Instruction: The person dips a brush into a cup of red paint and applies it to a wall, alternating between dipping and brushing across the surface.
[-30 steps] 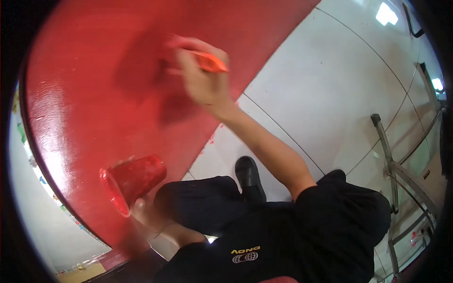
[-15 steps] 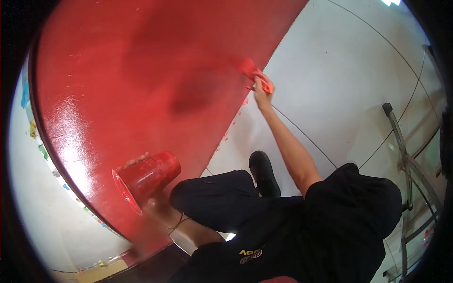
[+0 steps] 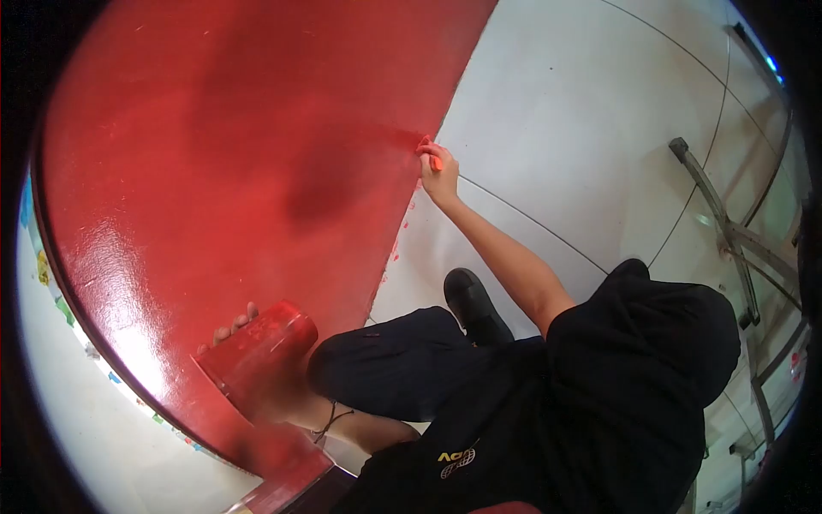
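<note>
My left hand [image 3: 236, 327] is wrapped round a red paint-coated container [image 3: 267, 347], which is tilted on its side in the grip. The fingertips show along its far side, and the rest of the hand is partly hidden behind it. My right hand [image 3: 442, 178] grips a paintbrush [image 3: 436, 163] by its orange-red handle. The brush head meets the right edge of a large red painted surface [image 3: 257, 171], where it borders pale tiles. Wet shine lies along the surface's left side.
Pale tiled floor [image 3: 548, 128] with red drips near the border lies to the right. A grey metal folding frame [image 3: 726, 227] stands at the far right. My knee [image 3: 385, 347] and black shoe [image 3: 473, 307] are below. A dark curved edge [image 3: 103, 364] bounds the red surface.
My right hand and the brush have moved left and slightly down in view, to the red surface's border. The whole view has shifted a little. The left hand still holds the container.
</note>
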